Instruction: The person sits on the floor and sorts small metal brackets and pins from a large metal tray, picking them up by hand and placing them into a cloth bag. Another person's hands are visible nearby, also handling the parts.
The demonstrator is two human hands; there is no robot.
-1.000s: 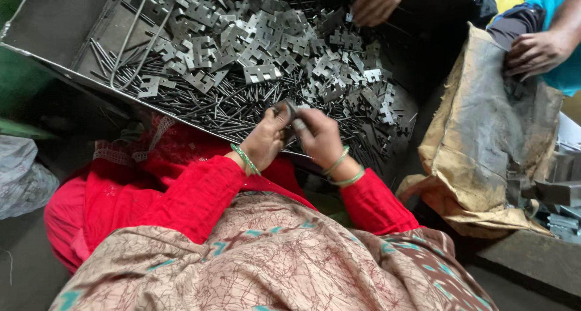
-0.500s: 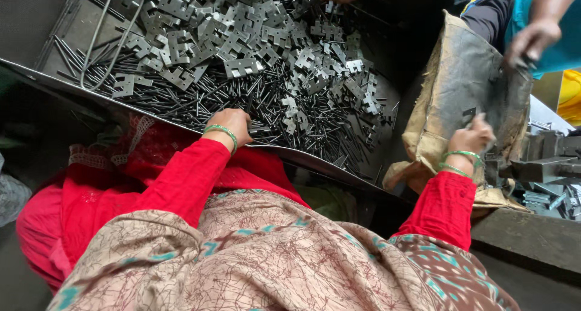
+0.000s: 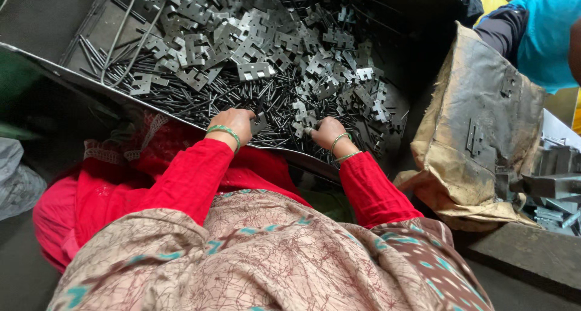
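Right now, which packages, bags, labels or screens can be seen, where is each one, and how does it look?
Paper sack: right of the metal tray, standing open, brown and crumpled, with dark grease stains.
Plastic bag: far left edge, grey, wrinkled, partly cut off.
Labels, signs, screens: none in view.

We count two hands of our own at the near edge of one metal tray [image 3: 42, 54]: the left hand [image 3: 235, 123] and the right hand [image 3: 325, 131]. The stamped metal plates [image 3: 254, 71] and thin pins [image 3: 206, 102] are heaped too thickly to count. One brown sack [image 3: 478, 123] stands right. One other person's sleeve [image 3: 544, 32] shows far right.
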